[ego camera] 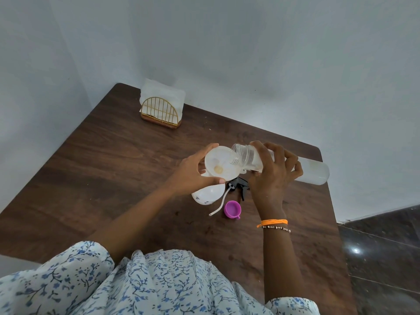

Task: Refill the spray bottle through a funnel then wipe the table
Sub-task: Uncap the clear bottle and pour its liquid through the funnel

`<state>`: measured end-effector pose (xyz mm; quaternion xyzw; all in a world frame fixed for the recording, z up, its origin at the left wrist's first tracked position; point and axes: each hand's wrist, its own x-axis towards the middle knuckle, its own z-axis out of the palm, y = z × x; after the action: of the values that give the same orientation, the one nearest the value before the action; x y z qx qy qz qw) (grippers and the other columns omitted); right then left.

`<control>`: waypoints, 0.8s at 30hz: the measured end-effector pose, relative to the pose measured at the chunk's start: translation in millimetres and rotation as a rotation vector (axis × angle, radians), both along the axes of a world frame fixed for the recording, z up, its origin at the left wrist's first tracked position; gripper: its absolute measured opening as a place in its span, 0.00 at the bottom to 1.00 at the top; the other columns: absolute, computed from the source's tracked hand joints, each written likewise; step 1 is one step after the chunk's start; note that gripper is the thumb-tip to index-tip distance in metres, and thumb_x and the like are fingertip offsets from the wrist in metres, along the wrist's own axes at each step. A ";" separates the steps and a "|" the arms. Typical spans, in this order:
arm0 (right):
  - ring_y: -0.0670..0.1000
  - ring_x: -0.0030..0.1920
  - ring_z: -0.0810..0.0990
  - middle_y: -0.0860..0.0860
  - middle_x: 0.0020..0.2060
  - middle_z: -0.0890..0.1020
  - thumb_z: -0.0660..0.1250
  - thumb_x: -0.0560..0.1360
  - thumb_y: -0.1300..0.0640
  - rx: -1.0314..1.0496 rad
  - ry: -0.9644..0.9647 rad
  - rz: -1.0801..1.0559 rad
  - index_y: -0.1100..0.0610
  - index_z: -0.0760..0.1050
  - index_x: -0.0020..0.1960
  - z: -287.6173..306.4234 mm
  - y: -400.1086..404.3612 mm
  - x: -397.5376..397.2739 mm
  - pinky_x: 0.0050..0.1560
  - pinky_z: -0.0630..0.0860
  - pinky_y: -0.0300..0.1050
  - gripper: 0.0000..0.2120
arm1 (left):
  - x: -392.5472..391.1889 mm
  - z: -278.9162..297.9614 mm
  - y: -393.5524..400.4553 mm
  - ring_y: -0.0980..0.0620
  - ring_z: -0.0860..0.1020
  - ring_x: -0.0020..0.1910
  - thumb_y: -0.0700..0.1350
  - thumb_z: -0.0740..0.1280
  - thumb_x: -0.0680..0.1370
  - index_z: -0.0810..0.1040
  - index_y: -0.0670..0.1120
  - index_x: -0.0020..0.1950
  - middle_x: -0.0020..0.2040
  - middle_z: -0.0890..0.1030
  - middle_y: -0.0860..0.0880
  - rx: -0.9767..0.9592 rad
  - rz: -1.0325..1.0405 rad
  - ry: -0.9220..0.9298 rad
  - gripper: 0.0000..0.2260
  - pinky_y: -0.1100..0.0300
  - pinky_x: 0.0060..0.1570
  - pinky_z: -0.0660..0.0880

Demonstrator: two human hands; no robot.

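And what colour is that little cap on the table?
Bright purple. The little cap lies on the table, seen clearly in the head view.

Spray bottle [208, 194] neck hidden under funnel [221, 165], sprayer [239, 186] partly behind right hand [272, 176], liquid flow too faint to tell

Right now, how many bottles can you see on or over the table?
2. A clear refill bottle, tipped nearly level in the right hand, mouth over the funnel. A white spray bottle stands under the funnel, steadied by the left hand.
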<state>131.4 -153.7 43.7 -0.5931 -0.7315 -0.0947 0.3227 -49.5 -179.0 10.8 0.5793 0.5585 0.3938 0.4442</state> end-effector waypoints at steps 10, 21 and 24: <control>0.53 0.59 0.63 0.52 0.56 0.77 0.75 0.59 0.66 0.004 -0.015 0.003 0.48 0.76 0.58 0.0 0.2 0.3 0.57 0.58 0.55 0.30 | -0.2 0.4 -0.2 0.58 0.71 0.60 0.50 0.77 0.66 0.61 0.59 0.70 0.63 0.71 0.59 0.007 -0.005 0.004 0.37 0.69 0.51 0.68; 0.53 0.59 0.63 0.51 0.56 0.77 0.75 0.58 0.66 0.016 -0.022 0.009 0.48 0.75 0.58 0.3 1.2 0.4 0.56 0.57 0.54 0.31 | 0.0 -1.1 0.0 0.54 0.72 0.63 0.50 0.77 0.66 0.61 0.61 0.70 0.67 0.72 0.55 0.004 -0.008 -0.006 0.37 0.64 0.56 0.71; 0.54 0.59 0.63 0.52 0.56 0.78 0.75 0.58 0.67 0.011 -0.012 0.015 0.49 0.76 0.58 0.7 1.0 0.0 0.57 0.58 0.56 0.31 | 0.5 0.1 -0.1 0.53 0.71 0.64 0.50 0.77 0.66 0.61 0.59 0.71 0.69 0.70 0.53 0.000 0.002 0.004 0.38 0.62 0.57 0.70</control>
<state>131.4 -152.7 44.4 -0.5852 -0.7375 -0.0996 0.3221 -49.0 -179.1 11.0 0.5795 0.5599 0.3933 0.4427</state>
